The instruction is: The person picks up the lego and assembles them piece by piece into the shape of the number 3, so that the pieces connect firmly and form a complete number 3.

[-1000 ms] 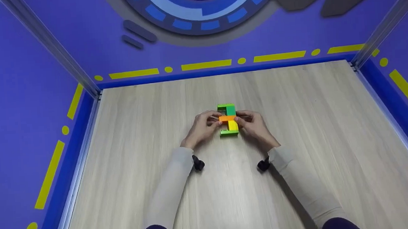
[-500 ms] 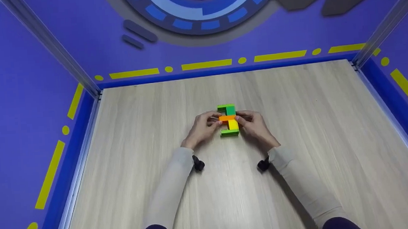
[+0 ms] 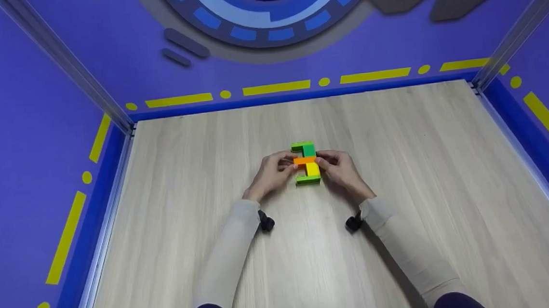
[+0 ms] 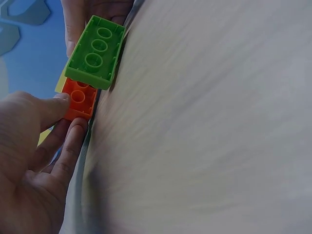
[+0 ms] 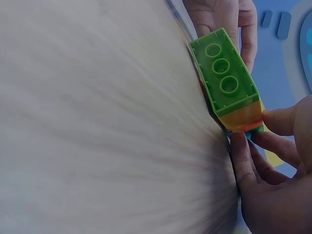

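Observation:
Toy building bricks are joined into one piece near the table's middle. An orange brick (image 3: 303, 160) crosses its centre, between a yellow brick (image 3: 313, 169) and a dark green brick (image 3: 308, 150). Light green bricks form the two ends, the near one (image 3: 308, 180) and the far one (image 3: 302, 145). My left hand (image 3: 272, 174) pinches the orange brick's left end between thumb and fingers. From the other side, my right hand (image 3: 343, 169) grips the piece around the orange and yellow bricks. In the right wrist view, the near light green brick (image 5: 224, 70) shows its hollow underside with round tubes.
A pale wood-grain table (image 3: 287, 269) lies under both arms. Blue printed panels (image 3: 103, 50) with yellow marks wall it at the back and sides, with metal posts (image 3: 70, 62) at the corners. Small black devices (image 3: 266, 222) sit at both wrists.

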`<state>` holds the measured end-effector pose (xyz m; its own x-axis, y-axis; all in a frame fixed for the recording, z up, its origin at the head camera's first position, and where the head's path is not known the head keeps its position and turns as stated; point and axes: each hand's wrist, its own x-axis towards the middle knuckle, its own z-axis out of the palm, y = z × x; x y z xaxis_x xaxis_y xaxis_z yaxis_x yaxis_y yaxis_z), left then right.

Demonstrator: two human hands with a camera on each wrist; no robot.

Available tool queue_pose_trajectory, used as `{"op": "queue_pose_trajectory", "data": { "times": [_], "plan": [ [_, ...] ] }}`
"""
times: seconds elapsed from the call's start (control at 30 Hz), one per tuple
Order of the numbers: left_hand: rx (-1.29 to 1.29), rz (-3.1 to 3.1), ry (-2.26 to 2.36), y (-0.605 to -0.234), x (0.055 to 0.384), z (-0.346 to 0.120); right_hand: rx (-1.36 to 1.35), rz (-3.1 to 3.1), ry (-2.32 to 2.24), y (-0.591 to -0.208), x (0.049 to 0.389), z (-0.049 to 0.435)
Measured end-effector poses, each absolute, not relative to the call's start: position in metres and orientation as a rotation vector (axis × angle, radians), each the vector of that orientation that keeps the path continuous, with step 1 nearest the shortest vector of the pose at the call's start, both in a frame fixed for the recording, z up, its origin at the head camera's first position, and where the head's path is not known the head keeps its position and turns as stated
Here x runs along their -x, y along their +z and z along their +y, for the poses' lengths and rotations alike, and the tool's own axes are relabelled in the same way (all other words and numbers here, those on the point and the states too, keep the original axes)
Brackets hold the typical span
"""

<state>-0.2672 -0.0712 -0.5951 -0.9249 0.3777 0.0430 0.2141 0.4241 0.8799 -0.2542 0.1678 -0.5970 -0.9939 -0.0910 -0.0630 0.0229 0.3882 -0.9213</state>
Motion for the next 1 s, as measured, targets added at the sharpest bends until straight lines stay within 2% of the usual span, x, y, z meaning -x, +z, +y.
{"op": "queue_pose_trajectory", "data": {
  "times": [1.0],
  "plan": [
    [-0.531, 2.512, 1.490, -0.5955, 0.2691, -0.0715, 0.038, 2.542, -1.664, -0.5980, 0.2555, 0.1676]
  ]
}}
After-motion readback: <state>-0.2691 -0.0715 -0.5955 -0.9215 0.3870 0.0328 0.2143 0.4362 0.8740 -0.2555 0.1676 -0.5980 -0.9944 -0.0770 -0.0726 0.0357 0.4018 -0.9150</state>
